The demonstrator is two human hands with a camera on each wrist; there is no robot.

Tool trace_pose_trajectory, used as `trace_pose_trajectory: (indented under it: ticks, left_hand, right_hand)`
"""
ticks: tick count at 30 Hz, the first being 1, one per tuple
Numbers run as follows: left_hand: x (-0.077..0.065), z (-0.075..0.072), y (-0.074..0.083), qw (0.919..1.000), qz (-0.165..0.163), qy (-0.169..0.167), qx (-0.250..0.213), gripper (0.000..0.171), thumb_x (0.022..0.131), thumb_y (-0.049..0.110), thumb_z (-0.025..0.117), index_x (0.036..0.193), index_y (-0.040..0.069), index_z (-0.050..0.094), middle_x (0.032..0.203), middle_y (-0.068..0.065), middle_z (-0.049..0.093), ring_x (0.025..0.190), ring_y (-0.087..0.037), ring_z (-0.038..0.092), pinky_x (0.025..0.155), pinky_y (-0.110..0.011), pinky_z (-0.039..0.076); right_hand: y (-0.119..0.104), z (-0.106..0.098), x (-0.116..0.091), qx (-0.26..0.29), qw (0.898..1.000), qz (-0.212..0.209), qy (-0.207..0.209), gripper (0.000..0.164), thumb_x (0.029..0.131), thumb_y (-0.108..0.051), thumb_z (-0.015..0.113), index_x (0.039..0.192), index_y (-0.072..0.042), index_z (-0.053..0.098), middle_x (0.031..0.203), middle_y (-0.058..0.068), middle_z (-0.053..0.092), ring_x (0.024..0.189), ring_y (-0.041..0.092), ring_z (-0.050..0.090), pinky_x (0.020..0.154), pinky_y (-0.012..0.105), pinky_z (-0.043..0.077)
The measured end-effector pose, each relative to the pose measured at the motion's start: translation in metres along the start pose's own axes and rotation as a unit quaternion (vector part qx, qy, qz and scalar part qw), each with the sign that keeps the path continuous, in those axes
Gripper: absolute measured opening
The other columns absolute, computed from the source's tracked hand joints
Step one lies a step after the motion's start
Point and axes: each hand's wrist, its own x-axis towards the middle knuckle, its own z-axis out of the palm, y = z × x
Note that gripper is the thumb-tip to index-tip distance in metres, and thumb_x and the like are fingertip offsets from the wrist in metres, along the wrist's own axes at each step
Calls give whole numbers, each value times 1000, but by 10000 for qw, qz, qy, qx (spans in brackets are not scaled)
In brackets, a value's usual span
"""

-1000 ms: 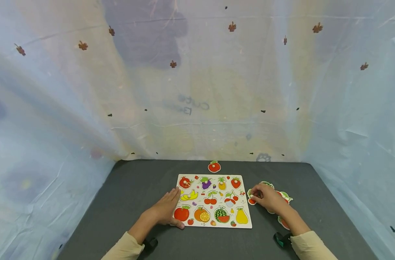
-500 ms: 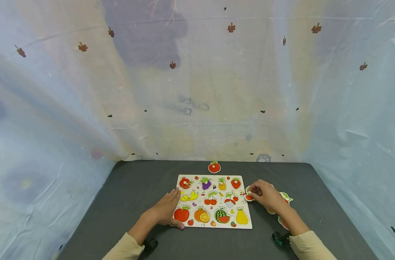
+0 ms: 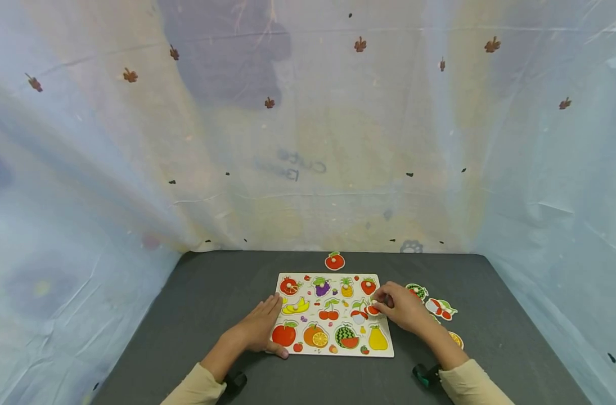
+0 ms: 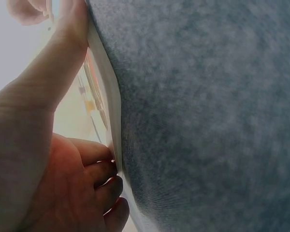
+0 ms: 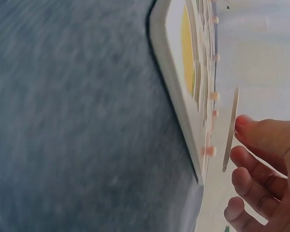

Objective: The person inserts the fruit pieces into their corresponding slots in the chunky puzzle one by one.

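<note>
A white fruit puzzle board point(image 3: 338, 350) lies on the dark table. My left hand point(image 3: 259, 326) rests along its left edge, fingers extended and thumb by the near corner. In the left wrist view that hand's fingertips point(image 4: 108, 191) touch the board's rim. My right hand point(image 3: 401, 306) pinches a thin puzzle piece point(image 3: 372, 309) with a red fruit on it, over the board's right side. From the right wrist, the piece point(image 5: 231, 130) appears edge-on, raised off the board between thumb and fingers. Several knobbed fruit pieces, such as the grapes point(image 3: 321, 287), sit in the board.
Right of the board lie loose pieces: a watermelon point(image 3: 417, 291), one with red round fruits point(image 3: 441, 309) and an orange one point(image 3: 455, 339) partly behind the right forearm. A red fruit piece point(image 3: 335, 261) lies beyond the board. A pale patterned curtain point(image 3: 308, 140) surrounds the table.
My right hand has moved left with the red fruit piece, from the loose pieces to over the board's right side. The left hand has stayed in place.
</note>
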Motion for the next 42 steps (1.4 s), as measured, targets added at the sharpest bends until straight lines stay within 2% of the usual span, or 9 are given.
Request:
trace_pose_trajectory:
  ticks: [6,13,20,27,30,37,41,42]
  left_hand:
    - [1,1,-1,10000,-47,-19,-41,138,73,65,93,167,-7,22,176,-25,17,164,-40,16,133,-55,19]
    - [0,0,-1,9999,47,-17,-89,140,73,68,91,167,-7,21,176,-26,17,164,-42,16,133,-57,16]
    - [0,-3,2,9999,-74,-67,-126,137,74,63,93,167,-7,22,176,-25,17,165,-40,15,133,-54,17]
    - [2,4,-8,9995,184,21,-259,141,72,71,90,167,-8,21,175,-29,17,163,-46,15,133,-57,13]
    - [3,7,-11,9995,217,26,-248,143,72,76,86,168,-6,17,177,-27,14,164,-44,12,134,-56,11]
    - [8,11,-15,9995,154,27,-287,145,70,73,89,169,-5,18,177,-25,13,165,-42,12,133,-58,13]
    - [13,17,-21,9995,141,104,-248,144,69,71,91,168,-5,20,177,-24,14,165,-42,13,133,-58,15]
    - [12,15,-18,9996,113,104,-220,143,70,69,92,168,-6,21,177,-25,15,164,-42,14,133,-57,16]
  right_hand:
    - [-6,8,3,166,9996,-216,-74,9,98,-21,81,104,-17,75,93,-9,59,74,5,48,64,25,45]
    - [-18,17,8,135,9995,-184,-221,9,99,-23,81,101,-24,72,93,-13,58,76,4,49,66,24,46]
    - [-28,24,13,99,9990,-263,-346,10,99,-26,81,101,-22,72,91,-12,58,74,5,49,63,25,45]
    - [-36,31,17,46,9987,-418,-291,12,98,-27,82,100,-23,71,91,-11,59,72,4,48,64,24,46]
    - [-40,34,19,15,9988,-427,-238,12,98,-27,82,100,-23,71,92,-10,60,73,5,49,65,24,48]
    - [-47,45,27,-106,9989,-322,-326,12,98,-29,82,97,-26,70,92,-13,60,78,7,51,71,27,50]
    - [-51,53,31,-158,9987,-357,-332,13,98,-30,81,95,-27,69,90,-14,58,77,7,51,69,28,48]
    - [-52,54,32,-165,9987,-351,-332,13,98,-30,81,94,-27,69,89,-14,57,76,6,51,68,27,48]
